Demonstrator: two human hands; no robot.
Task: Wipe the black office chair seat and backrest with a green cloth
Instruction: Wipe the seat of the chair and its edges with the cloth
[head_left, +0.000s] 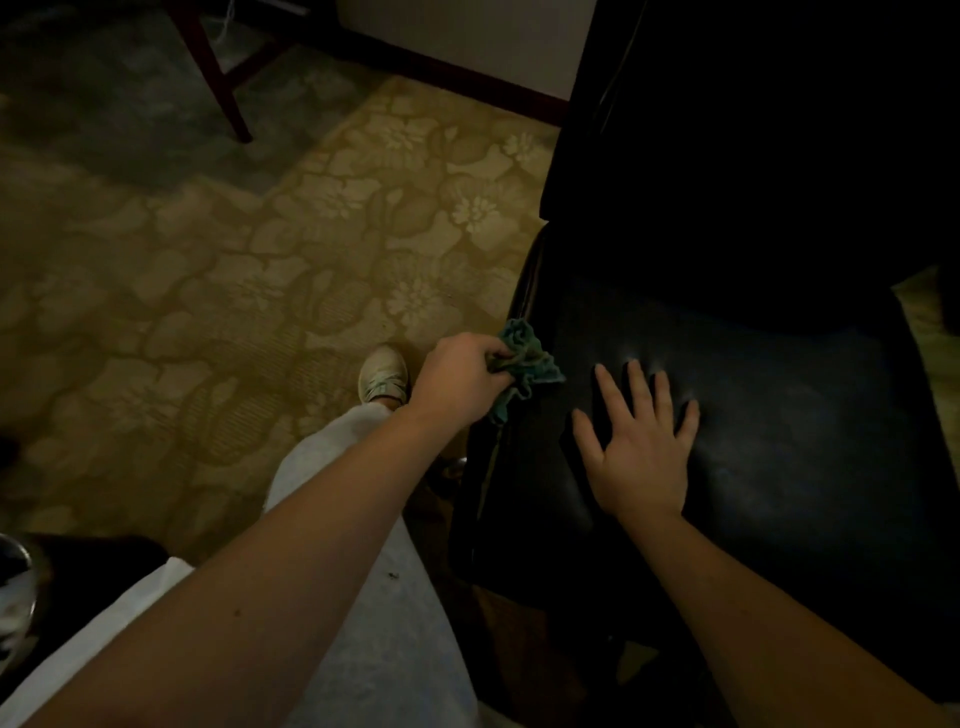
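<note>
Black seat edge: cloth within left fingers.

The green cloth is bunched into a crumpled wad, gripped in the left hand right at the seat's left edge, one tail hanging down the side. The black office chair seat fills the right, padded, faintly shiny, dimpled near its middle. Its backrest rises at the far side, deep in shadow.
</note>
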